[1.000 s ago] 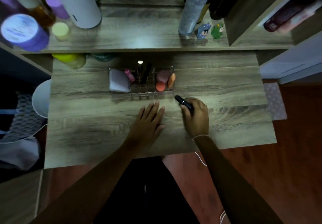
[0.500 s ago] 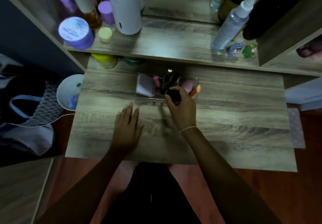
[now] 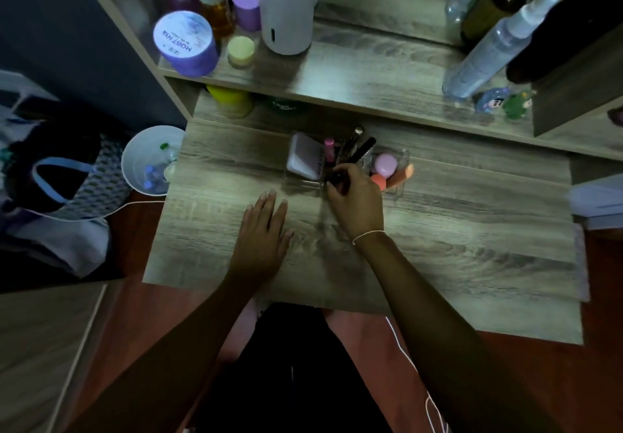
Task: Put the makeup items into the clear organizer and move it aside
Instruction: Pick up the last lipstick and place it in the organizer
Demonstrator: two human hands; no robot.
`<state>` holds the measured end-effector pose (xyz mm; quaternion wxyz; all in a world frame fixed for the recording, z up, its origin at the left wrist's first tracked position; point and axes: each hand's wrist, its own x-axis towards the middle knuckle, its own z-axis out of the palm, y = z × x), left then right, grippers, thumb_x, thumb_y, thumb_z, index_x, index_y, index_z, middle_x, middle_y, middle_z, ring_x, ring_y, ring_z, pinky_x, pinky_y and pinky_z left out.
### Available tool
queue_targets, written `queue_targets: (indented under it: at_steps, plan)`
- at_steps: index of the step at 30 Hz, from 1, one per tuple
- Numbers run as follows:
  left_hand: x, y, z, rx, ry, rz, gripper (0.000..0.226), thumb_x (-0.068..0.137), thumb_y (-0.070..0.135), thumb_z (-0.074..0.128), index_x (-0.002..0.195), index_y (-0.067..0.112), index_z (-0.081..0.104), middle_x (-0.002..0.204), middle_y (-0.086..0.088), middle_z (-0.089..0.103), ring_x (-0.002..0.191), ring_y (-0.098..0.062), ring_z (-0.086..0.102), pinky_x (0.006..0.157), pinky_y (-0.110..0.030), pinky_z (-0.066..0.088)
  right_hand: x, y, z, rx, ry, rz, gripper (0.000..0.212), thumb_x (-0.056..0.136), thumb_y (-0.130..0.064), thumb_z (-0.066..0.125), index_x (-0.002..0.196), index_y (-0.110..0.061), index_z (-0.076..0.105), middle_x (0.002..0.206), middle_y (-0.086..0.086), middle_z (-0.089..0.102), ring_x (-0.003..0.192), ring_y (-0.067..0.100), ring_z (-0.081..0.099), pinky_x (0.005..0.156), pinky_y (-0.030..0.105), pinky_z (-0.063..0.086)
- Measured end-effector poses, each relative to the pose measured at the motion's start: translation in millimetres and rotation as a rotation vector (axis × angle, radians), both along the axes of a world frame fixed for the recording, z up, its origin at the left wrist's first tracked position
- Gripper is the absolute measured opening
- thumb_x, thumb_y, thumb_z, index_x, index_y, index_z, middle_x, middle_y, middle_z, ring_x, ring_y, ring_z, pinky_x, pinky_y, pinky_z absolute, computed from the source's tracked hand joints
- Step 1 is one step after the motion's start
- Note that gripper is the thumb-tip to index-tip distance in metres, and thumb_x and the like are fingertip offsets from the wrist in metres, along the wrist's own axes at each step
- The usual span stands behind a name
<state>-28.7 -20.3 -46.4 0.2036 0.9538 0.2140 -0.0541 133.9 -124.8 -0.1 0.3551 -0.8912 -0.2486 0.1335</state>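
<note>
The clear organizer (image 3: 403, 157) stands on the wooden desk near the back, under the shelf. It holds a pale lilac compact (image 3: 305, 159), a pink tube (image 3: 328, 149), dark upright sticks (image 3: 362, 149), a pink sponge (image 3: 386, 163) and orange sponges (image 3: 401, 176). My right hand (image 3: 357, 201) is at the organizer's front middle, fingers closed on a small black tube (image 3: 335, 179) held over the front compartments. My left hand (image 3: 263, 233) lies flat on the desk, fingers apart, left of the right hand and in front of the organizer.
The shelf above carries a purple jar (image 3: 185, 43), a white cylinder (image 3: 286, 4), bottles and a spray bottle (image 3: 492, 48). Two small figurines (image 3: 505, 105) stand at the shelf's right. A white bin (image 3: 150, 159) and a bag (image 3: 57, 179) sit left of the desk.
My right hand carried the black tube from the desk up to the organizer's front and slightly leftward. The left hand shifted left and stays flat. The camera view moved.
</note>
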Motion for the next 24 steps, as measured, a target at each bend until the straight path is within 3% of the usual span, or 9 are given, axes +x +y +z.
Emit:
queue_targets:
  at_steps: [4,13,20,24]
  plan:
    - [-1,1,-3,0.013,0.003,-0.011,0.057,0.094,0.039,0.033,0.140,0.006,0.037,0.151,-0.022,0.032,0.140,-0.036,0.028,0.113,-0.053,0.024,1,1,-4,-0.025,0.002,-0.013,0.027,0.082,-0.017,0.065,0.109,-0.013,0.061,0.104,0.011,0.070,0.096,0.027,0.064,0.079,0.044,0.054]
    - [-1,1,1,0.016,0.016,-0.023,0.058,0.094,0.038,0.034,0.141,0.005,0.036,0.151,-0.022,0.031,0.141,-0.037,0.027,0.114,-0.053,0.024,-2,1,-12,-0.002,0.033,-0.030,0.033,0.082,-0.016,0.068,0.114,-0.015,0.059,0.107,0.010,0.070,0.098,0.024,0.064,0.082,0.042,0.055]
    - [0,0,7,0.012,0.025,-0.019,0.059,0.093,0.039,0.031,0.140,0.004,0.038,0.150,-0.023,0.032,0.140,-0.037,0.028,0.114,-0.053,0.022,1,0,-9,0.013,0.026,-0.032,0.032,0.084,-0.017,0.066,0.115,-0.014,0.058,0.098,0.009,0.070,0.092,0.024,0.065,0.079,0.046,0.055]
    - [0,-1,5,0.007,0.043,-0.004,0.060,0.093,0.041,0.029,0.141,0.006,0.035,0.152,-0.021,0.030,0.142,-0.035,0.025,0.115,-0.051,0.020,3,-4,-9,0.032,0.033,-0.037,0.031,0.084,-0.016,0.066,0.114,-0.014,0.058,0.096,0.008,0.071,0.089,0.021,0.065,0.078,0.041,0.056]
